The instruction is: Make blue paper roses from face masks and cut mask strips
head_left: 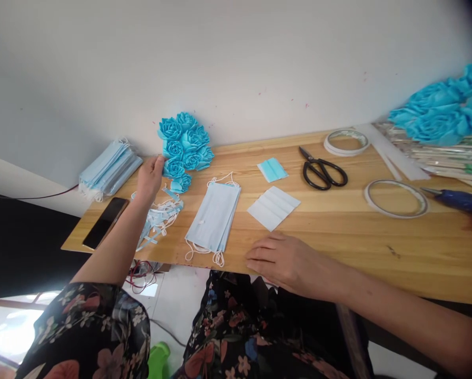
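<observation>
My left hand (152,171) is closed at the left side of a cluster of blue handmade roses (190,142), its fingers pinched against the edge of a rose. My right hand (285,260) rests palm down on the table's front edge, fingers stretched out and holding nothing. Just beyond it lies a white folded square (273,208), with a smaller light-blue square (273,169) behind. Between my hands is a short stack of face masks (214,216) with white ear loops. Cut blue and white strips (160,216) lie beside my left wrist.
A larger mask pile (109,168) and a phone (105,222) are at the left end. Black-handled scissors (323,171), two tape rolls (346,150) and a blue glue gun (459,200) lie rightward. More blue roses (437,116) and wrapped sticks are far right, near the wall.
</observation>
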Tool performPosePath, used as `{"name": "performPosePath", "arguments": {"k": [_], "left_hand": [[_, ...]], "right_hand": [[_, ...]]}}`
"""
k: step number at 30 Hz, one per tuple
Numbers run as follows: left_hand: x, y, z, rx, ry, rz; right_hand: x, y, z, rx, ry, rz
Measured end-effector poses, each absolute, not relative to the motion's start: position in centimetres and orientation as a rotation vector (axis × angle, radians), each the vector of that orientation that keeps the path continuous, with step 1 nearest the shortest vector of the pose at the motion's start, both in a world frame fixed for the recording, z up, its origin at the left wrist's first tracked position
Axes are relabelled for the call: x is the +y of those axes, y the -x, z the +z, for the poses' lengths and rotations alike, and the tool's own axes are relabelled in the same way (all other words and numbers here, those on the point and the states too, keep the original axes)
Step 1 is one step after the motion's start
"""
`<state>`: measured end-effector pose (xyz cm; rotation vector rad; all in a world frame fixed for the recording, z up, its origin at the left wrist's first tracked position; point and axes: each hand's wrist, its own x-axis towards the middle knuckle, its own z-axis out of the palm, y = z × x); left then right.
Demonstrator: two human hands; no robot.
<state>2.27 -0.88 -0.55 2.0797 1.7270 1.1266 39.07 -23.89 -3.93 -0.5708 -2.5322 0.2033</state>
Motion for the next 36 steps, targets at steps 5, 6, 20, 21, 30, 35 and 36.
{"name": "performPosePath", "arguments": {"k": [5, 6, 20, 21, 30, 35, 36], "left_hand": [[-0.5, -3.6, -1.1, 1.786, -2.036, 1.235], [-0.5, -3.7, -1.3, 1.786, -2.022, 1.267], [-2.2, -2.4, -2.1, 1.633, -1.871, 1.344], [-2.3, -2.4, -2.1, 1.618, -1.862, 1.336], [-2.9, -2.0, -2.4, 1.599, -1.839, 1.357], [-3.3, -2.0, -1.7, 1.608, -1.826, 1.361], [-3.6, -2.1, -1.3, 1.610, -1.835, 1.374]], "right_hand": [[-23.8, -39.2, -4.8, -2.456, 0.563, 0.225], [-23.8, -39.2, -4.9, -2.449, 0.561, 0.229], [-23.6, -39.4, -5.4, -2.441, 0.556, 0.228], [-23.6, -39.5, -5.5, -2.442, 0.552, 0.225], [-21.0, -38.6, -2.5, -2.520, 0.495, 0.053], [-14.6, -36.6, -0.9, -2.475, 0.663, 0.121], [-13.2, -36.1, -0.9, -2.452, 0.749, 0.130]]}}
